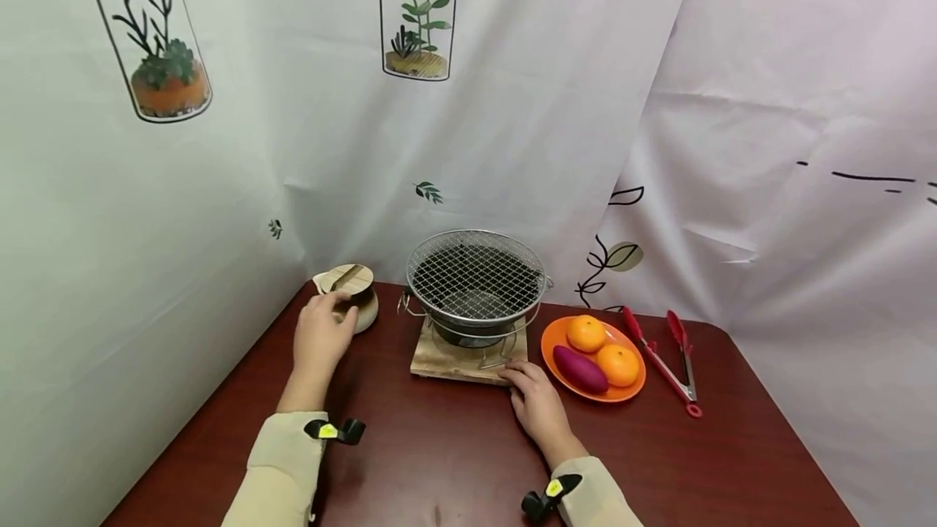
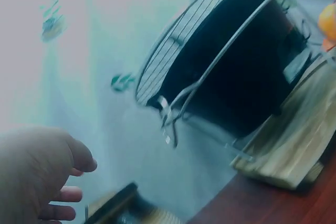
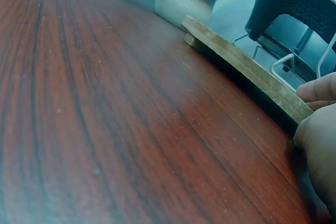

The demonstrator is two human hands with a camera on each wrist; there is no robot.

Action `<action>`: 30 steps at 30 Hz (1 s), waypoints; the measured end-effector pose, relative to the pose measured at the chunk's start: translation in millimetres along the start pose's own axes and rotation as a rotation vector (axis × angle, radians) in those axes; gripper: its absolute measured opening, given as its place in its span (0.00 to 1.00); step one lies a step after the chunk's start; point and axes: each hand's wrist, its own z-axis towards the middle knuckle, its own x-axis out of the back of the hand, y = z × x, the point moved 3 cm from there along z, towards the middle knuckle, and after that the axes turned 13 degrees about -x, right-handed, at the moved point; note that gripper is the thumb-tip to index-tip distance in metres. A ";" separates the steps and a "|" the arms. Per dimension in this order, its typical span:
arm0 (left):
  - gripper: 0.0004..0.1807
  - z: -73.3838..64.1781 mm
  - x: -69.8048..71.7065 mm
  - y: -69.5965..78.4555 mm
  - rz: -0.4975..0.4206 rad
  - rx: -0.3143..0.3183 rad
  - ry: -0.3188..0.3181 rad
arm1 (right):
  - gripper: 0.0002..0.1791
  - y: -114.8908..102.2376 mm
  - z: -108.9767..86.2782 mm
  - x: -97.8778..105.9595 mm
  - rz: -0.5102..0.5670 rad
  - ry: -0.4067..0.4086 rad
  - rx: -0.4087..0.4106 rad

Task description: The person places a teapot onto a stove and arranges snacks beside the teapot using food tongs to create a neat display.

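Note:
On the left, a small pale pot (image 3: 182,10) with a dark upper band and a round wooden lid (image 1: 355,276) stands on the table. Beside it is my left hand (image 1: 324,332), fingers loosely bent around nothing; part of the pot is hidden behind it. A black round grill (image 2: 231,72) topped by a wire mesh (image 1: 479,276) sits on a wooden board (image 1: 454,360). At the board's front right corner, my right hand (image 1: 540,407) pinches the edge, fingers over the top and thumb low against the side.
Right of the board is an orange plate (image 1: 637,387) with two oranges (image 1: 586,333) and a purple sweet potato (image 1: 581,370). Red-tipped tongs (image 1: 668,368) lie spread farther right. A printed white curtain (image 1: 476,145) hangs behind the dark red table (image 1: 424,446).

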 end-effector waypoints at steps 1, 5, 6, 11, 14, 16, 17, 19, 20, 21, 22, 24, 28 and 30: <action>0.20 0.1 0.5 -6.0 0.001 0.024 0.008 | 0.22 -0.1 -0.1 -0.5 0.000 -0.001 -0.001; 0.25 -1.2 -0.4 -26.9 0.002 0.092 0.028 | 0.22 -0.7 0.2 -1.4 0.006 -0.002 -0.008; 0.26 -1.8 -1.4 -31.9 0.002 0.107 0.029 | 0.22 -0.8 0.3 -1.4 0.006 -0.002 -0.011; 0.31 -6.7 -8.8 -52.0 -0.037 0.208 0.021 | 0.21 -0.8 1.6 -1.0 0.013 -0.010 -0.030; 0.35 -10.9 -16.0 -60.7 -0.072 0.264 -0.016 | 0.20 0.0 1.1 -0.9 0.017 -0.015 -0.038; 0.37 -12.9 -20.2 -65.4 -0.089 0.288 -0.033 | 0.20 0.2 0.8 -0.7 0.019 -0.015 -0.038; 0.37 -13.4 -21.7 -67.4 -0.093 0.298 -0.036 | 0.20 0.0 0.9 -0.6 0.021 -0.016 -0.037; 0.36 -13.4 -23.4 -69.9 -0.094 0.316 -0.035 | 0.20 -0.1 0.9 -0.6 0.022 -0.015 -0.037; 0.36 -12.9 -23.8 -70.6 -0.091 0.325 -0.036 | 0.20 -0.1 1.0 -0.6 0.023 -0.015 -0.037; 0.36 -12.7 -23.6 -71.1 -0.085 0.333 -0.037 | 0.20 -0.2 1.0 -0.7 0.024 -0.015 -0.035; 0.35 -12.3 -23.2 -71.6 -0.077 0.339 -0.041 | 0.20 -0.2 1.1 -0.7 0.027 -0.016 -0.035; 0.35 -11.6 -22.0 -70.8 -0.054 0.345 -0.065 | 0.20 -0.1 1.3 -1.2 0.024 -0.012 -0.031; 0.32 -10.6 -19.8 -67.9 -0.020 0.338 -0.095 | 0.21 1.0 0.7 -2.4 0.007 0.005 -0.025; 0.31 -10.9 -19.4 -66.0 -0.018 0.341 -0.097 | 0.21 1.7 0.4 -2.6 0.004 0.009 -0.023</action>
